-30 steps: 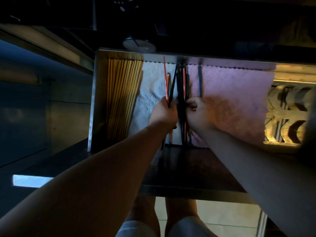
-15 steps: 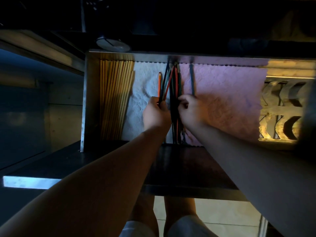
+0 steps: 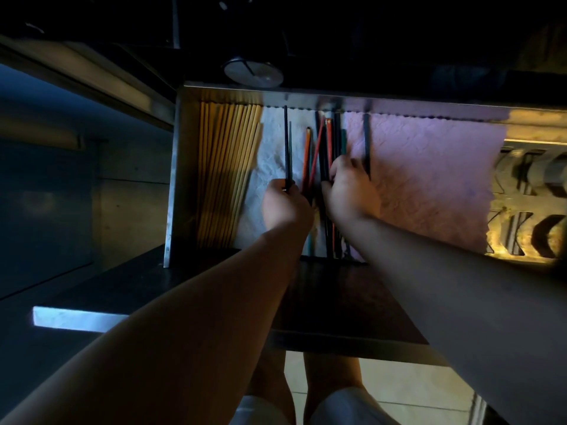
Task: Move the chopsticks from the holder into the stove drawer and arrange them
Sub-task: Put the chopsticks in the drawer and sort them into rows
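In the open metal drawer, lighting dim. Wooden chopsticks lie side by side along the left wall, fanning slightly toward the near end. A white liner covers the left-middle floor and a pink liner the right.

Left hand: fingers curled, pinching the near end of a dark pair that points toward the back wall over the white liner, just left of the rest.

Right hand: fingers curled over a coloured bunch of red, orange, green and black chopsticks, which lies lengthwise about where the two liners meet, loosely crossed, not parallel.

A single dark chopstick lies on the pink liner, near end at the right knuckles; contact unclear.
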Motion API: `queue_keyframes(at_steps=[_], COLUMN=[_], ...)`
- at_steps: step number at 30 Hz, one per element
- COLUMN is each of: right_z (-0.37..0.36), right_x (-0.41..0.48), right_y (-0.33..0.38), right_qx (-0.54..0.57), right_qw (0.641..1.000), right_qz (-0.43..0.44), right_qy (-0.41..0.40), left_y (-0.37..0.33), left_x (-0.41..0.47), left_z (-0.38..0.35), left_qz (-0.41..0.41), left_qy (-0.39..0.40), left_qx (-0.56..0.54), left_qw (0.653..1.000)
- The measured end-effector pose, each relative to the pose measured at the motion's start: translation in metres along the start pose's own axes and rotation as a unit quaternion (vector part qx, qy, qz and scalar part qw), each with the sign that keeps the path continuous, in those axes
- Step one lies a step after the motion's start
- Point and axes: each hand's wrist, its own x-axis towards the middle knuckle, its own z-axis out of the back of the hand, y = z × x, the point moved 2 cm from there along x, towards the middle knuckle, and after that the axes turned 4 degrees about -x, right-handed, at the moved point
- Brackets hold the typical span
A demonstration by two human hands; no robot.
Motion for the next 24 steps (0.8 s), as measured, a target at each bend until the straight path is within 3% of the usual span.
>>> queue_keyframes(at_steps=[6, 13, 18, 24], right_z=[0.0, 0.007, 0.01, 0.006], right_x=[0.0, 0.0, -0.002, -0.001], right_y=[0.006, 0.007, 0.004, 0.012], right_qx=[-0.009, 0.039, 0.027, -0.006], right_qw=[1.0, 0.998, 1.0, 1.0], right_qz=[-0.008, -0.05, 0.002, 0.007], right_qy=[-0.003, -0.013, -0.004, -0.007], left_y=[0.007, 0.007, 0.008, 0.012], left_x=[0.002, 0.004, 0.01, 0.013], left_z=[-0.002, 0.004, 0.01, 0.015], left_qz=[0.046, 0.04, 0.039, 0.05], left_qy=[0.041, 0.031, 0.029, 0.045], left_qx=[-0.023, -0.021, -0.01, -0.033], left_qw=[0.998, 0.999, 0.999, 0.997])
